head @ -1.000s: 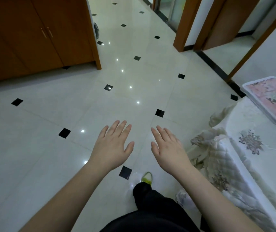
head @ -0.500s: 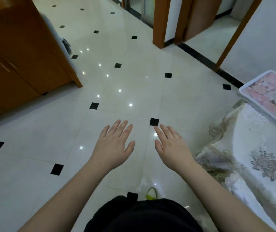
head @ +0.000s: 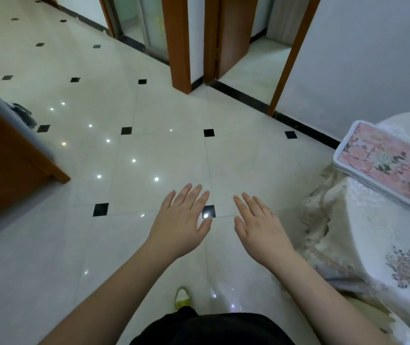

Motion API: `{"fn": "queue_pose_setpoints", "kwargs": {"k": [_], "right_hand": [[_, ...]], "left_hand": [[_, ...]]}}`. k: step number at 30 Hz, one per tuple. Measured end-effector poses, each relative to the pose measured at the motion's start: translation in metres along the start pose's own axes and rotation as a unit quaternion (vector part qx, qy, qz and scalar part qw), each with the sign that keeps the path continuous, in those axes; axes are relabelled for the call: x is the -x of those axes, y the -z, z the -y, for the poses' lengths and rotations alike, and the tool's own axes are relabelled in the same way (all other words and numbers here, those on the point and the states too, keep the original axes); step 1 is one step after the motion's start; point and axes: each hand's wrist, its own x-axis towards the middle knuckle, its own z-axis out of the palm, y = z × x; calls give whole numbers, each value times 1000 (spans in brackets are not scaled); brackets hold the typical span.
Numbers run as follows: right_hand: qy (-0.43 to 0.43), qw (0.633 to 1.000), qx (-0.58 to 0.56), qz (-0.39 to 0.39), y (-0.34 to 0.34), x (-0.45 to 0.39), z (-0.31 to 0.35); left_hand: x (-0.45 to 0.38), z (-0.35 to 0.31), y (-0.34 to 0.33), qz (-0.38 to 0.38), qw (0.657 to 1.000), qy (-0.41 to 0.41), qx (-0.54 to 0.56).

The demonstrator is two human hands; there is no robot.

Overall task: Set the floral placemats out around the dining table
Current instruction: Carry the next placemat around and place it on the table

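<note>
A stack of pink floral placemats (head: 383, 165) with white borders lies near the edge of the dining table (head: 378, 235), which wears a cream embroidered cloth, at the right of the head view. My left hand (head: 181, 222) and my right hand (head: 258, 225) are held out flat, palms down, over the tiled floor. Both hold nothing, with fingers straight. The right hand is well left of the table and below the placemats in the picture.
A wooden cabinet (head: 7, 170) stands at the left. Wooden door frames (head: 179, 43) and a white wall (head: 363, 58) lie ahead. The glossy floor (head: 124, 155) has black diamond insets. One foot in a yellow-green shoe (head: 182, 297) shows below.
The view has swung to the right: the cabinet slid off to the left, and the placemats and table came further into view. Both hands kept their flat, empty pose.
</note>
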Motion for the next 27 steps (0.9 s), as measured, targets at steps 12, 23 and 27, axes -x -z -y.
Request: {"fn": "queue_pose_setpoints", "kwargs": {"k": [12, 23, 27], "right_hand": [[-152, 987, 8, -57, 31, -77, -31], [-234, 969, -42, -61, 51, -145, -136], [-251, 964, -53, -68, 72, -166, -182]], "left_hand": [[-143, 18, 6, 37, 989, -140, -10], [-297, -50, 13, 38, 971, -235, -34], [-354, -100, 26, 49, 960, -273, -26]]}}
